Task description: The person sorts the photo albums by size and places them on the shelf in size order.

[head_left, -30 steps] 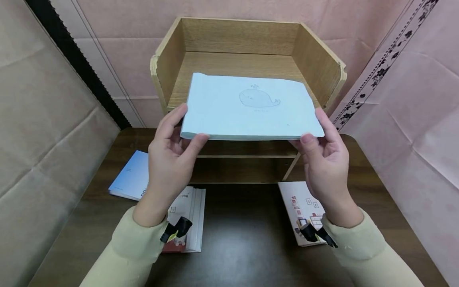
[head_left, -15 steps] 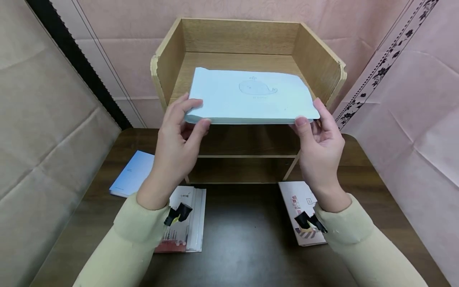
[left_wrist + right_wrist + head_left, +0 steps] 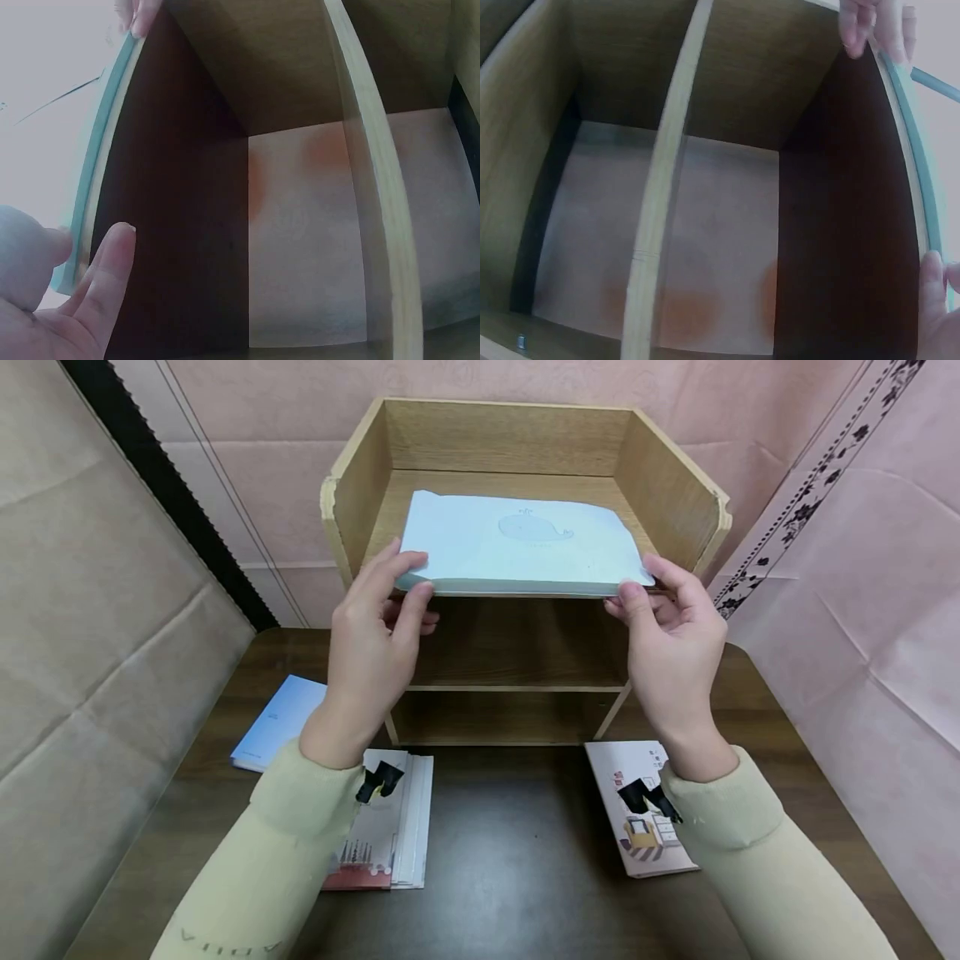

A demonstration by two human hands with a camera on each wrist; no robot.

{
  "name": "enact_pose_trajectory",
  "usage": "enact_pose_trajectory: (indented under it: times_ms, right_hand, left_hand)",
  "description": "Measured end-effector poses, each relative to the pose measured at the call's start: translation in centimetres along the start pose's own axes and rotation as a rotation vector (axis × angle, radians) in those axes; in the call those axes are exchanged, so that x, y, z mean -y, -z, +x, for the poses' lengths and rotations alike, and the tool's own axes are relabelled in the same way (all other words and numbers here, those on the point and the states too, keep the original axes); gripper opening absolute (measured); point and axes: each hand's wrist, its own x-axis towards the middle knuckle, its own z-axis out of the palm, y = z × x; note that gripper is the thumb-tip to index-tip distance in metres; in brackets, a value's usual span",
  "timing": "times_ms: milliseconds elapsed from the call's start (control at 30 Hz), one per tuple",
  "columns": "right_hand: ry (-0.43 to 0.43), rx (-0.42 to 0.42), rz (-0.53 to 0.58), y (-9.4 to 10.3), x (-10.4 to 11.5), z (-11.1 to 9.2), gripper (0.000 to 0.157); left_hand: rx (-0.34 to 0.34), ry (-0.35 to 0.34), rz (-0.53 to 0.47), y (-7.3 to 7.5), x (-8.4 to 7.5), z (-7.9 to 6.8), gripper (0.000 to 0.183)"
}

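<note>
A light blue notebook (image 3: 525, 539) with a whale drawing on its cover lies flat over the top shelf of a wooden desk shelf (image 3: 510, 435). Its front edge lines up with the shelf's front edge. My left hand (image 3: 375, 643) holds the front left corner, index finger on the cover and thumb at the edge. At the opposite corner, my right hand (image 3: 671, 652) holds it with the thumb at the front edge. In the left wrist view, the notebook's teal edge (image 3: 97, 165) runs along the shelf board, with fingertips at the board's underside.
Below are two lower compartments (image 3: 517, 643). On the dark desk (image 3: 510, 860), a blue book (image 3: 277, 718) lies at left, a stack of booklets (image 3: 408, 827) at front left, and a white illustrated book (image 3: 626, 777) at right. Cloth curtains (image 3: 862, 635) hang around the desk.
Both hands have moved forward and away with the notebook, from in front of the shelf to over the top shelf. The notebook now lies lower and flatter there.
</note>
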Motion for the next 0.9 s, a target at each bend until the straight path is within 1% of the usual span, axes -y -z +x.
enact_pose_trajectory:
  times_ms: [100,233,333,433,533,600,700,767,833,900]
  right_hand:
    - [-0.031,0.01,-0.047,0.2,-0.2,0.4,0.034]
    - [-0.061,0.01,-0.116,0.3,-0.4,0.8,0.033]
    - [-0.079,0.002,-0.134,0.4,-0.5,0.9,0.033]
    - [-0.076,0.007,-0.124,0.3,-0.4,0.8,0.033]
    - [-0.038,0.029,-0.151,0.1,0.2,0.2,0.035]
    - [0.005,0.039,-0.2,0.0,0.7,-0.6,0.041]
    - [0.124,0.057,-0.282,0.0,1.3,-2.3,0.051]
    - [0.199,0.072,-0.289,0.2,1.2,-3.5,0.054]
    - [0.257,0.104,-0.272,0.3,0.8,-4.5,0.055]
    - [0.273,0.141,-0.256,0.5,0.1,-5.4,0.056]
  left_hand:
    - [0.007,0.024,0.04,-0.1,0.2,0.3,0.033]
    - [0.011,0.05,0.056,-0.2,0.3,0.5,0.034]
    - [0.013,0.051,0.047,-0.4,0.4,0.6,0.035]
    - [0.019,0.038,0.039,-0.4,0.6,0.6,0.035]
    - [0.013,-0.012,0.036,-0.2,1.0,0.3,0.037]
    - [0.003,-0.081,0.032,0.1,1.4,-0.1,0.04]
    - [0.004,-0.205,0.018,0.8,1.7,-1.4,0.052]
    - [0.028,-0.267,-0.012,1.4,1.9,-2.4,0.059]
    - [0.07,-0.287,-0.038,1.8,2.1,-3.5,0.067]
    - [0.129,-0.273,-0.05,2.2,2.4,-4.6,0.072]
